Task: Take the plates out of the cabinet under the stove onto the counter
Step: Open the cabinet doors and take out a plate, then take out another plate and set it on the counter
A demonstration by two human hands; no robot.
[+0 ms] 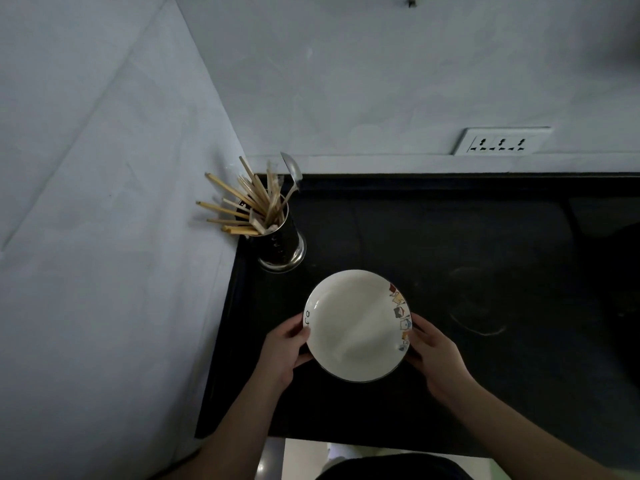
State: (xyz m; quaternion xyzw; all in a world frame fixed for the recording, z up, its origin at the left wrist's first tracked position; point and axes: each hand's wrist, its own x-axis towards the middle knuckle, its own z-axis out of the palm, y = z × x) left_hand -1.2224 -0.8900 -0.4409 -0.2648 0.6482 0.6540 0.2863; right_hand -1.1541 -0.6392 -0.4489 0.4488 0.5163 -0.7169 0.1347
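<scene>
A white plate (356, 323) with a small coloured pattern along its right rim is over the black counter (485, 271), near its front left part. My left hand (285, 351) grips the plate's left edge and my right hand (434, 355) grips its right edge. I cannot tell whether the plate rests on the counter or is held just above it. The cabinet under the stove is out of view.
A metal holder (280, 240) with several wooden chopsticks and a spoon stands at the counter's back left corner, just behind the plate. A white wall runs along the left and back, with a socket strip (500, 142) at the back right. The counter's front edge lies near my body.
</scene>
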